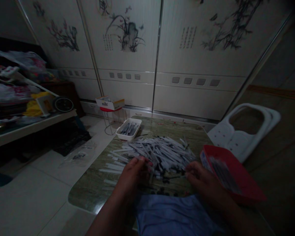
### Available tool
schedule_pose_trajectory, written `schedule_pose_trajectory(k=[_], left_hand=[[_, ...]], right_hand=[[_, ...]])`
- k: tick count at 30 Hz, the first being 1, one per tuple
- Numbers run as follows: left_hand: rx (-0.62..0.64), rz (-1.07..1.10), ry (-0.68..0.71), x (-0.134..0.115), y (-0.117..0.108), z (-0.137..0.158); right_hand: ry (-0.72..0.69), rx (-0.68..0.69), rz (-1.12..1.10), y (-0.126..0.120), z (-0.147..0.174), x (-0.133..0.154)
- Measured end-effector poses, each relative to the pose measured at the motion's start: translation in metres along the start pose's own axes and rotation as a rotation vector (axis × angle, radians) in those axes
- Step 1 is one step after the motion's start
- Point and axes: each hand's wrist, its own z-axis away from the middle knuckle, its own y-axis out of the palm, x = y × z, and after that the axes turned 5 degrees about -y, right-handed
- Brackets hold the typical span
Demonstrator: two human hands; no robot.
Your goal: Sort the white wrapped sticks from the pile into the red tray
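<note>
A loose heap of whitish translucent pen parts point(162, 152) with dark tips covers the middle of the table. My left hand point(136, 170) is at the heap's near left side, fingers curled together around a pale pen tube point(151, 174) that points down. At the near right side of the heap is my right hand point(199, 173), its thumb and fingertips pinched. Whatever lies between them is too dim and blurred to name. A thin dark stick point(174, 177) lies just left of those fingertips. Small black pieces point(162, 191) are scattered nearer to me.
A red bin point(245, 177) holding pale sticks stands by my right forearm. A white tray point(122, 137) of pen parts sits at the table's point(88, 186) far left. Blue pleated cloth point(172, 214) is at the near edge. Beyond are a white chair point(236, 134) and a red stool point(108, 109).
</note>
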Motion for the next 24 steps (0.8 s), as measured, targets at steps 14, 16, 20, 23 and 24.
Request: schedule_pose_trajectory(k=[14,16,20,23,24], left_hand=[[-0.152,-1.254,0.645,0.004,-0.003,0.004],[-0.163,-1.312,0.623,0.005,0.0,0.005],[-0.155,-1.364,0.612,0.006,0.002,0.007],[-0.148,-1.382,0.616,0.006,0.003,0.006],[-0.144,-1.388,0.615,0.006,0.003,0.006]], right_hand=[[0.03,-0.492,-0.263,-0.02,0.022,0.029],[0.014,-0.494,-0.283,-0.02,0.026,0.029],[-0.04,-0.472,-0.246,-0.017,0.027,0.028],[-0.049,-0.462,-0.2,-0.015,0.028,0.031],[-0.048,-0.452,-0.196,-0.015,0.028,0.033]])
